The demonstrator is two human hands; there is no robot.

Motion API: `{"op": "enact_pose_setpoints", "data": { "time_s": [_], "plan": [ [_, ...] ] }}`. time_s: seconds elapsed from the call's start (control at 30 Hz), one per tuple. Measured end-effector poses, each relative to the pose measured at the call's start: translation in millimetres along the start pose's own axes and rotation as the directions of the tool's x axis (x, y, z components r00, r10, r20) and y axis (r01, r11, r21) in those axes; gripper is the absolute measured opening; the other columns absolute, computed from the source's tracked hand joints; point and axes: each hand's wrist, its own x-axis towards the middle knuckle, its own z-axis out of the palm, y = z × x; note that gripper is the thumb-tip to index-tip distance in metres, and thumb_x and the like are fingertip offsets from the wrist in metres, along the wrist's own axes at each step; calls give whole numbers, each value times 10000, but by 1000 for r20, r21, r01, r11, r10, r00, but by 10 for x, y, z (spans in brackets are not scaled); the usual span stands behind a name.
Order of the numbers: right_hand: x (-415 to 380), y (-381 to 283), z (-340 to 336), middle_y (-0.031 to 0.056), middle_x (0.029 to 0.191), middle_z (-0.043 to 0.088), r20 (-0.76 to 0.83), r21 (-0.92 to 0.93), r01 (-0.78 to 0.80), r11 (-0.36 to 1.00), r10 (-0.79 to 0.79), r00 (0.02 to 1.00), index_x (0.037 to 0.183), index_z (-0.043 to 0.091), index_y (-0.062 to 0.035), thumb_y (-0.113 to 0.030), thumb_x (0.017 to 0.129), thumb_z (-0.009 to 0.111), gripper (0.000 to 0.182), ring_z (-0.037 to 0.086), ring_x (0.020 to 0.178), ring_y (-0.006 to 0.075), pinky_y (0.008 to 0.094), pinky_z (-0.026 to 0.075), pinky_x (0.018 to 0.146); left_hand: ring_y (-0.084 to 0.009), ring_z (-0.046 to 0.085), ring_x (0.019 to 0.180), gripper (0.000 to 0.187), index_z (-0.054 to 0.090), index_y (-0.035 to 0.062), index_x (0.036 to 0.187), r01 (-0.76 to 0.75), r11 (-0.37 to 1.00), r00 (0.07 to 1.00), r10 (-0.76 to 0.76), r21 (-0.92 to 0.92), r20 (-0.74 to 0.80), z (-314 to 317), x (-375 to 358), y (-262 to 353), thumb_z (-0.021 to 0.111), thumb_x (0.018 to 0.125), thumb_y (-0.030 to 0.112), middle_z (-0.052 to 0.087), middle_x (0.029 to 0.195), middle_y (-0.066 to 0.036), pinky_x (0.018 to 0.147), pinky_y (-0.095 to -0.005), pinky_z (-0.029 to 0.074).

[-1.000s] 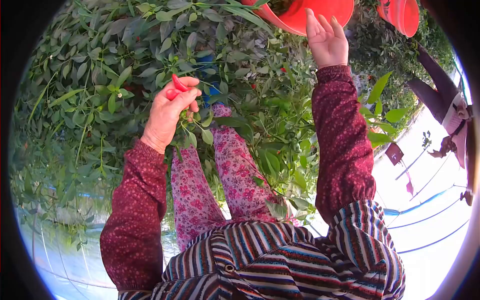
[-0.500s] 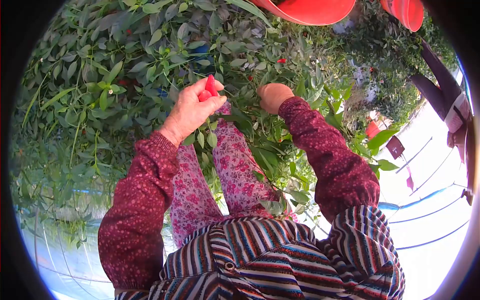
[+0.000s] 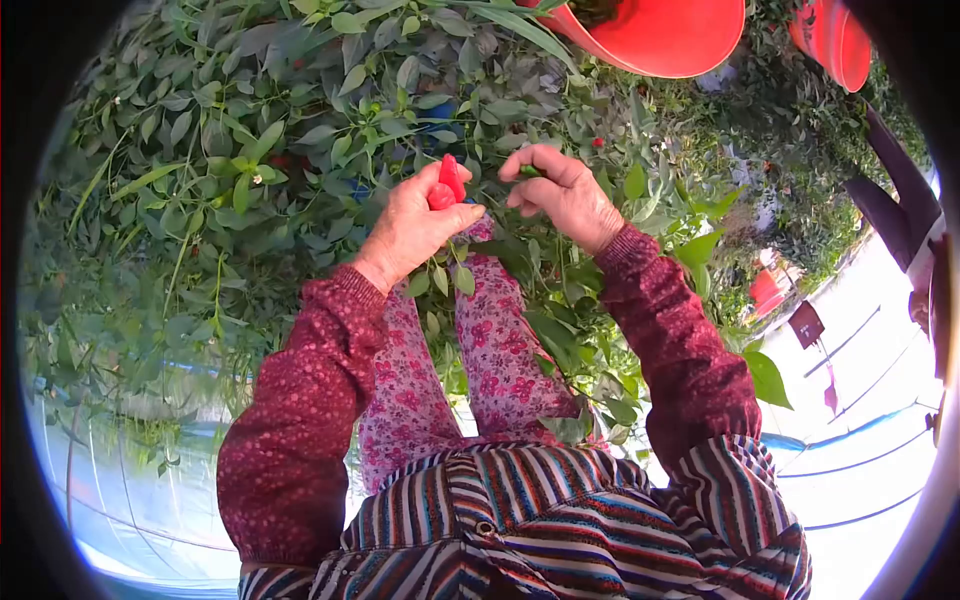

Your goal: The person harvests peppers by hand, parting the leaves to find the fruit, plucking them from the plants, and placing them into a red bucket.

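My left hand (image 3: 415, 225) is closed around red peppers (image 3: 452, 178); one stands up from the fingers and a rounded one shows beside it. To its right, my right hand (image 3: 562, 195) is lifted in front of the leaves with thumb and fingers curled together. A small green piece (image 3: 530, 171) pokes out between them; what else lies inside the fingers is hidden, and I cannot tell if it is a pepper's stem. Leafy pepper plants (image 3: 330, 120) surround both hands, with a small red pepper (image 3: 597, 143) among the leaves beyond my right hand.
A large red bucket (image 3: 670, 45) lies tipped at the top, its mouth towards me. Another red bucket (image 3: 850, 50) is at the top right. A person's dark-trousered leg (image 3: 890, 160) shows at the right edge. Foliage reaches my knees.
My right hand has come out of the leaves, turned towards my left hand, and now pinches a small green piece. My left hand keeps its red peppers. The whole view has shifted slightly.
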Motion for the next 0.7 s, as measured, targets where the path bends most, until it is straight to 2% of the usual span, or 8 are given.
{"op": "enact_pose_setpoints", "data": {
  "time_s": [0.03,0.1,0.2,0.3,0.4,0.47,0.57,0.7],
  "plan": [
    [56,14,41,27,882,578,7,-3,9,1000,-9,1000,1155,545,-59,-150,857,596,316,543,789,96,250,475,743,-72,528,763,355,557,38,1090,-11,998,999,15,67,-47,11,7,30,706,786,145,549,882,23,699,-239,467],
    [187,98,195,53,985,580,-2,-104,287,952,-289,957,1212,501,-73,-227,820,674,455,546,882,116,279,478,791,-114,541,788,390,551,30,1087,-12,986,997,24,167,-70,32,49,69,712,745,127,572,904,0,747,-274,473],
    [290,51,328,61,1048,577,2,-48,163,985,-163,987,1256,465,-97,-322,767,744,606,528,961,124,298,461,846,-161,564,878,535,500,58,1224,-168,861,974,219,480,-52,94,80,95,664,716,83,600,984,-69,797,-312,469],
    [424,158,335,42,1028,585,-69,-65,285,956,-289,955,1237,486,-109,-290,787,732,544,544,928,121,283,477,824,-306,576,1036,629,412,28,1270,-120,968,991,131,218,-34,42,43,219,628,681,78,567,1132,-199,884,-375,447],
    [357,42,343,13,991,596,-56,312,176,934,-167,984,1140,559,-80,-163,842,661,326,564,910,93,279,472,827,-245,576,1047,670,358,32,1339,-153,984,988,150,94,36,-1,17,109,560,701,1,567,1149,-169,864,-346,468],
    [372,90,295,10,979,597,-116,364,175,915,-142,983,1122,569,-76,-144,838,654,305,568,895,94,277,468,821,-184,571,1026,680,328,66,1381,-103,981,989,118,-162,85,6,-50,162,492,740,-91,524,1201,-129,827,-304,493],
    [445,151,161,1,912,604,-237,382,151,912,-61,970,1045,590,-60,-114,829,632,227,574,838,95,259,458,785,-186,570,1022,704,311,95,1399,-140,963,990,137,-228,-30,-71,-78,239,479,751,-123,476,1254,-130,823,-304,497],
    [342,85,223,-4,875,605,-58,296,79,952,-65,996,1037,588,-70,-146,836,626,218,570,818,85,245,452,775,-223,487,1181,727,276,149,1427,-320,936,939,334,147,-82,-136,-38,239,400,774,-145,420,1338,-141,934,-322,429]
  ]
}}
